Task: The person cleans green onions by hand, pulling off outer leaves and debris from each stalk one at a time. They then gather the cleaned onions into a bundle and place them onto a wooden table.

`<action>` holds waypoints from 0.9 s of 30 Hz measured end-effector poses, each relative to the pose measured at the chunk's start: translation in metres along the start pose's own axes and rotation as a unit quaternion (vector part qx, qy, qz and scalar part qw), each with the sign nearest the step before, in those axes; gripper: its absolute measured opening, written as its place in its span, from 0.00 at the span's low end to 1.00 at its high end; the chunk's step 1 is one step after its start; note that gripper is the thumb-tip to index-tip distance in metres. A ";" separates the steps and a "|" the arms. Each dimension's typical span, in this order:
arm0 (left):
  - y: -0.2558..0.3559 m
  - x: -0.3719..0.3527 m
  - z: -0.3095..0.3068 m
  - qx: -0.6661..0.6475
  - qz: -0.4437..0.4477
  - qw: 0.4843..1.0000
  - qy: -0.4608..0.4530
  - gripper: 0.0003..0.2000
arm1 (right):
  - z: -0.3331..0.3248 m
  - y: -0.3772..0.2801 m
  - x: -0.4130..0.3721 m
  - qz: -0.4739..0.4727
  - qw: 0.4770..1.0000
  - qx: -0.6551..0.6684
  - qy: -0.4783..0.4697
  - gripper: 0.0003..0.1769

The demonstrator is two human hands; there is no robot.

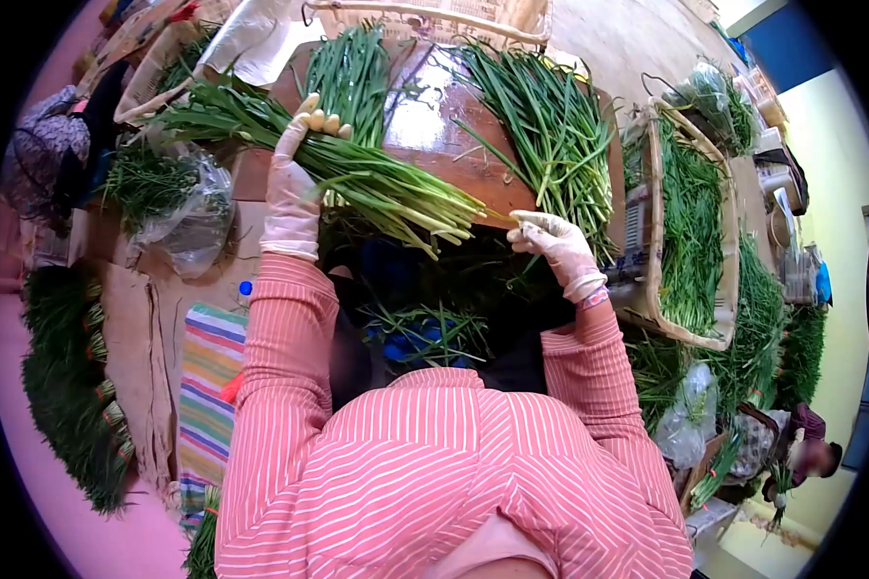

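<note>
My left hand (297,179), in a pale glove, is closed around a bunch of garlic chives (396,188). The bunch lies slantwise over the near edge of the brown table (420,145), leafy ends to the left and pale stalk ends to the right. Just beyond those stalk ends, my gloved right hand (555,249) is closed in a pinch on what looks like a thin yellowish leaf (497,214). A loose heap of chives (550,125) lies on the table's right side, and another pile (348,82) is behind my left hand.
A long basket of chives (690,222) stands to my right, and a wicker basket (434,12) is beyond the table. Tied bundles (68,376) line the floor at left, near a plastic bag (193,217) and a striped cloth (208,386). Another person (809,444) is at far right.
</note>
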State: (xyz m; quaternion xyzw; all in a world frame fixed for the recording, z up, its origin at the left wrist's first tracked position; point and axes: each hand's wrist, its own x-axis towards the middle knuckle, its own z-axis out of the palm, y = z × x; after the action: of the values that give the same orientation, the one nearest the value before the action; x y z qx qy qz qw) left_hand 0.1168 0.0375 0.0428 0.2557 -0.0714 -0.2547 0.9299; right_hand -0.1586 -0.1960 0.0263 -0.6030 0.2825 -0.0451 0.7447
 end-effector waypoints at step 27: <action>-0.007 0.001 0.019 0.073 -0.113 0.991 -0.027 0.20 | 0.044 -0.027 -0.001 -0.242 0.890 -0.386 0.025 0.10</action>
State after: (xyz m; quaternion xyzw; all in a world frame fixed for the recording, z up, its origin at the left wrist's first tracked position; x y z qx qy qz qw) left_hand 0.1098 0.0239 0.0558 0.3225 -0.0858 -0.3591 0.8716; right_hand -0.1308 -0.1644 0.0566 -0.8911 0.1412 -0.1264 0.4123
